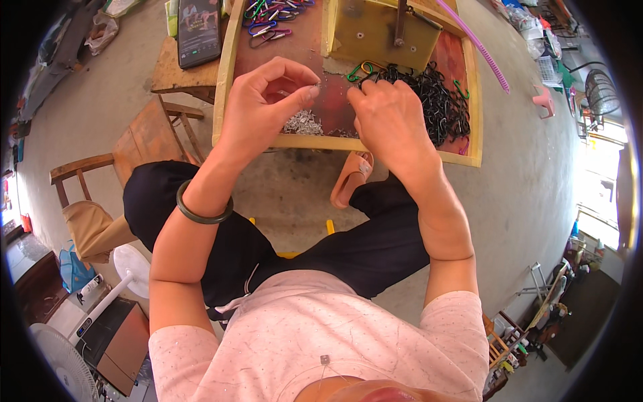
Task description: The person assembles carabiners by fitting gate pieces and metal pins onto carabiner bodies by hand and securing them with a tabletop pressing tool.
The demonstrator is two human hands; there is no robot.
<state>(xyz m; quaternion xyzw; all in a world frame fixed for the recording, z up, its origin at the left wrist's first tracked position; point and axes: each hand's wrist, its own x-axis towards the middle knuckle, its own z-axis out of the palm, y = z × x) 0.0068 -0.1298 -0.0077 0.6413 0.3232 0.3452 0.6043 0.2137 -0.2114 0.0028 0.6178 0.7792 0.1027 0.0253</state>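
Over a wooden-rimmed tray [474,134], my left hand [264,107] is closed, thumb and forefinger tips together; a tiny thing may be between them. Below those fingers lies a heap of small silvery metal pieces [303,123]. My right hand [392,117] has its fingers curled down beside a pile of black carabiner-like hooks [439,100]; its fingertips and anything in them are hidden. Just beyond it rest a green carabiner [353,74] and a gold one [366,67]. Several coloured carabiners [271,23] lie at the tray's far left.
A yellowish metal block [375,37] with an upright rod stands at the tray's far side. A phone [199,33] sits on a wooden stool [181,70] to the left, near a wooden chair [144,141]. A purple coiled tube [479,47] hangs over the right rim.
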